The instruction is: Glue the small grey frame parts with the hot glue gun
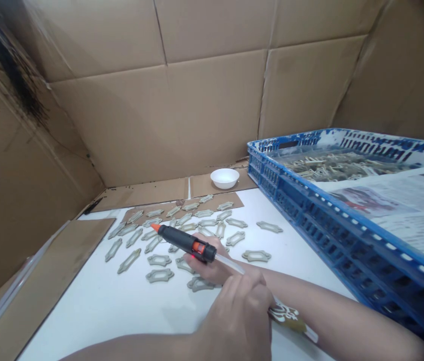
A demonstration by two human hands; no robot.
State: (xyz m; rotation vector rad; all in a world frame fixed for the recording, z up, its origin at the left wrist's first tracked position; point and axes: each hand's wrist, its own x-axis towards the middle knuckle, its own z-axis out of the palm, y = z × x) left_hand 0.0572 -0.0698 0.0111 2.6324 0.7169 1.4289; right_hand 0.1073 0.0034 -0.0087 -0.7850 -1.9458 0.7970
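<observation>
My right hand (212, 260) is closed around the black and orange glue gun (185, 243), whose orange tip points to the upper left. A translucent glue stick (230, 263) comes out of its rear end. My left hand (236, 313), nearer to the camera, has its fingers wrapped round that stick behind the gun. Beyond the left hand, a length with a gold and white pattern (289, 318) sticks out to the lower right. Several small pale frame-shaped pieces (159, 275) lie around and under the hands on the white surface (121, 311).
A blue plastic crate (290, 200) on the right holds many pale pieces (328, 165) and a newspaper sheet (403, 200). A white bowl (225, 178) sits at the back. Cardboard walls (159, 110) enclose the work area, and a cardboard strip (57, 276) lies at left.
</observation>
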